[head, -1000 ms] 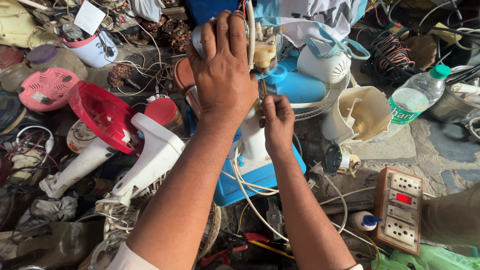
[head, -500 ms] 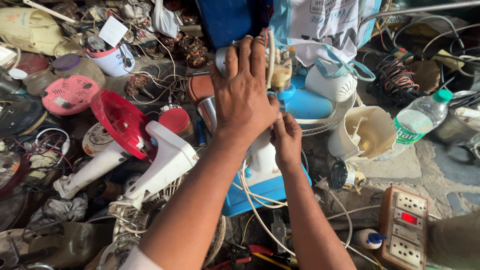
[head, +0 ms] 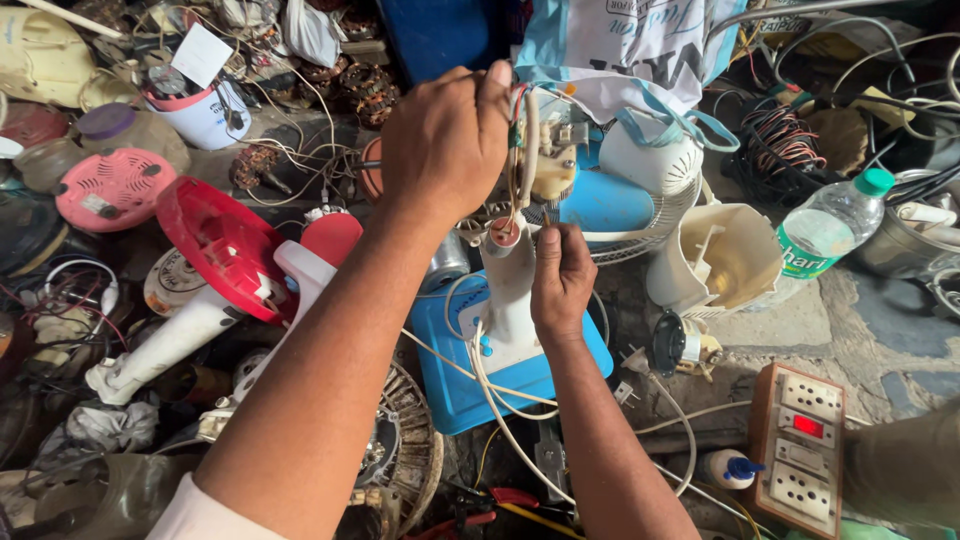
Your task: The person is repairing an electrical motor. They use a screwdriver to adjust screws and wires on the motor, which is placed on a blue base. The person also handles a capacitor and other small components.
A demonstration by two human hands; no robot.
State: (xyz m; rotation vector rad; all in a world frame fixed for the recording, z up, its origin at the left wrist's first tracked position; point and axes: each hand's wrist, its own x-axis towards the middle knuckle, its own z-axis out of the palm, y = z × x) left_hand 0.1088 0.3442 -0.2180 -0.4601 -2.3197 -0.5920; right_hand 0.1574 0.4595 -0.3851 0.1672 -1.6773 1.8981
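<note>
A small table fan with a white neck (head: 510,300) stands on its blue base (head: 460,390) in the middle of the heap. My left hand (head: 445,140) grips the exposed motor head and its coloured wires (head: 545,150) at the top of the fan. My right hand (head: 560,280) is closed around a thin tool or wire held against the neck just below the motor. A blue fan blade (head: 605,205) and a wire guard sit behind the motor.
A red-and-white fan (head: 220,260) lies to the left, near a pink round cover (head: 110,190). A cream plastic housing (head: 715,260), a water bottle (head: 830,225) and a wooden switchboard with sockets (head: 800,450) lie right. Loose white cables (head: 500,410) trail over the blue base.
The view has shifted down and left. My left hand has turned from flat over the motor to gripping its side, which uncovers the motor and wires. My right hand stays at the neck.
</note>
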